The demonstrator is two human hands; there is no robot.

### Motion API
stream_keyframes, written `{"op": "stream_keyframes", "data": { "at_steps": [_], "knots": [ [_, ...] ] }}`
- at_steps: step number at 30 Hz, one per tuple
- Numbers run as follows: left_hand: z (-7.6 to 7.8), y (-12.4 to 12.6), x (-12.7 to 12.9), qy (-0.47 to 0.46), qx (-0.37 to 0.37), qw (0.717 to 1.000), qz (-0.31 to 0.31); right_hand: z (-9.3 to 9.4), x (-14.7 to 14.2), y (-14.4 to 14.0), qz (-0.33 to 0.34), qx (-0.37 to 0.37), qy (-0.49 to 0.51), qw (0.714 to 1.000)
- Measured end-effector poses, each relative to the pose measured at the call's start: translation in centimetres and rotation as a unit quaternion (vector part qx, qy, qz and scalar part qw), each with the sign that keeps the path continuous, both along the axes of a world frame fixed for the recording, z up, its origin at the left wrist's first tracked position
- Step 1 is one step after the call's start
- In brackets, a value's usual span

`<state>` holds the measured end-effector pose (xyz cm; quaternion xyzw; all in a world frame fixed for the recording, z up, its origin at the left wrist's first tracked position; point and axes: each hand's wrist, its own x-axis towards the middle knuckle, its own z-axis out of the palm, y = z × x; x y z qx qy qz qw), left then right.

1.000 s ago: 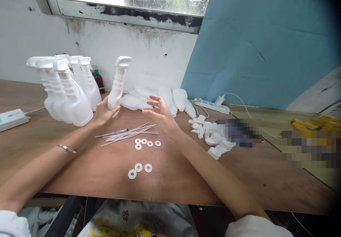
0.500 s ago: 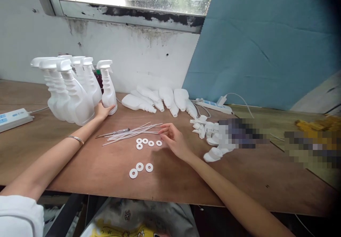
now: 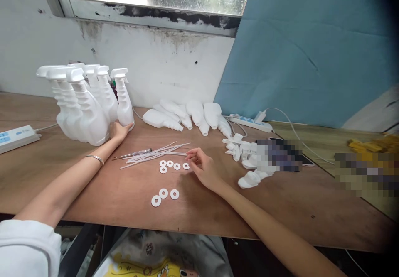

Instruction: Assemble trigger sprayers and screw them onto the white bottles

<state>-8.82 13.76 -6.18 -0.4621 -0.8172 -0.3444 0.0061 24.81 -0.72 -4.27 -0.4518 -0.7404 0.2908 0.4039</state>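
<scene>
The thin white tubes lie just beside the right hand, whose curled fingers hold nothing yet and should pinch only one tube end, while the left hand, spread open, rests against the foot of a white spray bottle.

white spray bottles, white washers, blue board

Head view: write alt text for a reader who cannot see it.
A person's left hand rests at the base of an upright white spray bottle beside a cluster of others, while the right hand reaches for thin white tubes on a wooden table. White washers lie nearby.
</scene>
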Motion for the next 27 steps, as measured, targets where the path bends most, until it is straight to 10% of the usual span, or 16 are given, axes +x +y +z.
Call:
{"op": "stream_keyframes", "data": {
  "at_steps": [17,27],
  "knots": [
    [-0.1,-2.4,2.3,-0.001,0.071,0.997,-0.021,0.0,-0.1,-0.4,0.012,0.000,-0.022,1.000],
    [-0.4,-0.8,4.3,0.032,0.018,0.959,-0.280,-0.2,-0.1,-0.4,0.016,0.005,-0.035,0.999]
  ]
}}
